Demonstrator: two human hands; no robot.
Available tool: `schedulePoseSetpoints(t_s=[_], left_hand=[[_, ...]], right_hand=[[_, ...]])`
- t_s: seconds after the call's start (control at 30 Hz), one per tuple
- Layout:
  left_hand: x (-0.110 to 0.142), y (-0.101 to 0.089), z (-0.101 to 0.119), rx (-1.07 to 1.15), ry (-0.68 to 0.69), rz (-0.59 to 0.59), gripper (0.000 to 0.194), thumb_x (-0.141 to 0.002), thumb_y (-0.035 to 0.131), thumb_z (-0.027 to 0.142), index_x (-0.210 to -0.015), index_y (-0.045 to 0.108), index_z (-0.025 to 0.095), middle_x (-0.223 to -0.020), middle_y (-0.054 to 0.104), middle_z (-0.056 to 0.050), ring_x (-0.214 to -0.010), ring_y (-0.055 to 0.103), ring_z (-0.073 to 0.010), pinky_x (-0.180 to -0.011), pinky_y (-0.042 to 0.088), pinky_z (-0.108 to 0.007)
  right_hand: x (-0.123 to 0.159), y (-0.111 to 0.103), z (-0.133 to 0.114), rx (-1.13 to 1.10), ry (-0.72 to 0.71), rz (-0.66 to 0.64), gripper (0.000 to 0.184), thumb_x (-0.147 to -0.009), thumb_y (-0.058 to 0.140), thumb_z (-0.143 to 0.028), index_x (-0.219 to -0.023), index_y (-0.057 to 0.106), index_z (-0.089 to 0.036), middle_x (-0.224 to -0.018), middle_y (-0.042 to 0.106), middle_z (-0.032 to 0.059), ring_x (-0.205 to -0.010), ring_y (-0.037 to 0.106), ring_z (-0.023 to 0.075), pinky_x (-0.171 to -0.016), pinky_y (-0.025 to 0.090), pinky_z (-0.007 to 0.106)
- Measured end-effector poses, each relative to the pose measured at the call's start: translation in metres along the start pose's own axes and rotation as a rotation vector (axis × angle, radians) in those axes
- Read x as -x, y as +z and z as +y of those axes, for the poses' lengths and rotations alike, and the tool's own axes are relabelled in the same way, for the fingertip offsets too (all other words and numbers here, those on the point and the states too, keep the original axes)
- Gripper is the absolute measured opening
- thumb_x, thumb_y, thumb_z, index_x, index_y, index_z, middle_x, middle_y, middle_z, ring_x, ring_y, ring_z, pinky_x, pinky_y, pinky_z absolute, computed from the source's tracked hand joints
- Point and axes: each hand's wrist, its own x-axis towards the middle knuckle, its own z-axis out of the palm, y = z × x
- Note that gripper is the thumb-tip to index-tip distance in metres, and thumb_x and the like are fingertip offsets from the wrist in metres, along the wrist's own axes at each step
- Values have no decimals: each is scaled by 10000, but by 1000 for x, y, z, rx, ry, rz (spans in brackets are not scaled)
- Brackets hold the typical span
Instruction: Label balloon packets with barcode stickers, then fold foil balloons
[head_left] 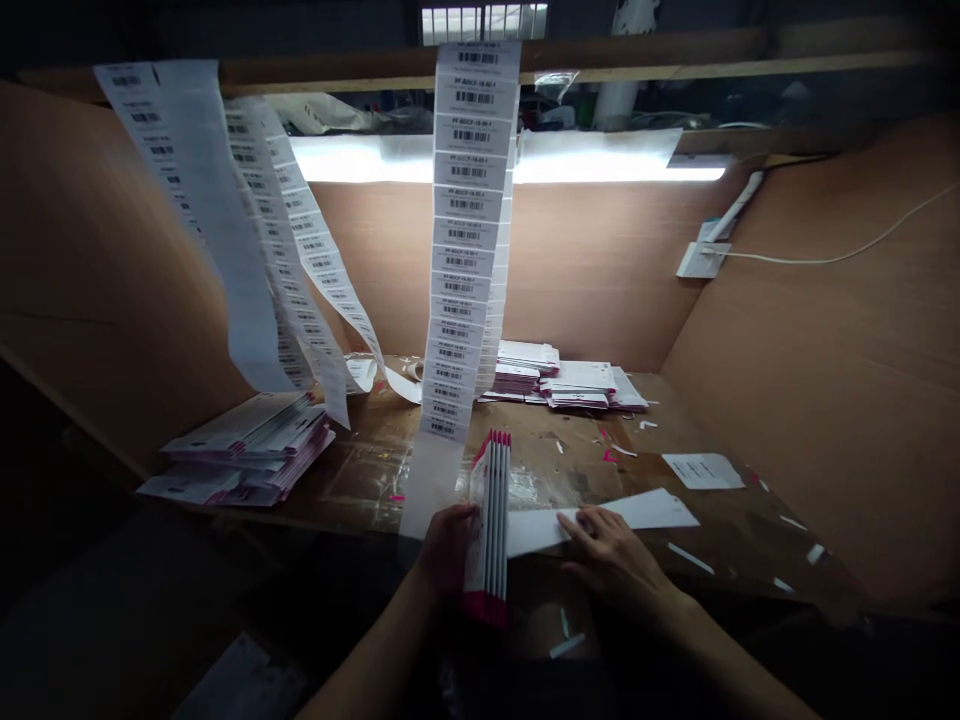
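Observation:
My left hand [448, 545] is closed around a small bundle of thin white packets with pink ends [491, 530], held on edge near the table's front. Most of the fingers on that hand are hidden behind the bundle. To the right of it, my right hand [619, 560] lies over a blank white paper strip [656, 510], its fingers stretched out and its thumb apart. A long strip of barcode labels [465, 200] hangs from the top beam and comes down just behind the bundle.
More label strips [300, 260] hang at the left. Piles of similar packets lie at the left [247, 450] and at the back [585, 385]. A printed paper [701, 471] and scraps lie on the right of the wooden table [360, 480]. A white socket [703, 260] with a cable is on the wall.

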Motion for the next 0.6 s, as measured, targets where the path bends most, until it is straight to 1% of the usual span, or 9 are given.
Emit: schedulePoseSetpoints(t_s=[0.1, 0.13, 0.2, 0.27, 0.33, 0.4, 0.5, 0.57, 0.6], left_hand=[[0, 1, 0, 85, -44, 29, 320, -916, 609, 330, -1000, 731, 47, -856, 771, -130, -736, 739, -222, -731, 531, -315], [1, 1, -1, 90, -44, 35, 312, -916, 609, 326, -997, 731, 50, -856, 775, -127, -724, 740, -223, -728, 536, -320], [1, 2, -1, 91, -34, 57, 291, -908, 619, 302, -997, 729, 49, -836, 775, -116, -696, 737, -215, -724, 543, -317], [2, 2, 0, 85, -24, 88, 275, -895, 633, 286, -990, 725, 44, -822, 775, -114, -691, 739, -210, -726, 550, -310], [3, 2, 0, 72, -14, 114, 267, -885, 641, 284, -978, 723, 47, -828, 778, -118, -704, 745, -215, -727, 556, -308], [5, 3, 0, 68, -11, 117, 263, -882, 642, 294, -960, 723, 56, -828, 778, -119, -701, 745, -216, -713, 559, -303], [7, 6, -1, 82, -13, 95, 234, -872, 647, 294, -865, 714, 70, -770, 760, -113, -641, 725, -197, -664, 554, -286], [8, 11, -1, 70, 1, 120, 217, -856, 666, 283, -849, 704, 69, -750, 755, -117, -644, 730, -204, -665, 562, -288], [8, 15, -1, 48, 25, 160, 207, -846, 681, 268, -888, 705, 67, -771, 764, -122, -676, 744, -217, -689, 573, -298]], right_hand=[[-1, -2, -9, -46, -161, 58, 298, -955, 598, -114, -1239, 658, -181, -1065, 677, 133, -1022, 628, 294, -902, 545, 462], [-3, -3, -11, -77, -200, 71, 273, -966, 561, -79, -1203, 660, -172, -1033, 679, 121, -970, 625, 266, -879, 542, 432], [-10, -8, -12, -131, -230, 58, 252, -989, 524, -70, -1185, 652, -164, -1003, 680, 106, -907, 610, 235, -827, 532, 386], [-15, -13, -11, -172, -197, 3, 223, -1002, 516, -92, -1154, 659, -172, -968, 677, 93, -866, 600, 224, -772, 519, 351], [-21, -15, -7, -222, -113, -37, 206, -1009, 499, -107, -1062, 680, -189, -908, 668, 75, -825, 598, 215, -721, 498, 321], [-26, -11, 1, -275, 29, 2, 243, -1025, 468, -140, -944, 690, -200, -842, 654, 65, -774, 602, 205, -688, 479, 305], [-38, -6, 18, -351, 270, 193, 291, -1048, 472, -274, -878, 696, -200, -824, 672, 76, -748, 631, 212, -702, 482, 318], [-47, -13, 28, -404, 414, 339, 295, -1034, 509, -381, -897, 692, -196, -855, 698, 91, -778, 653, 232, -724, 487, 335], [-51, -22, 31, -435, 479, 397, 297, -1024, 521, -421, -919, 685, -196, -860, 705, 89, -786, 656, 238, -726, 486, 337]])
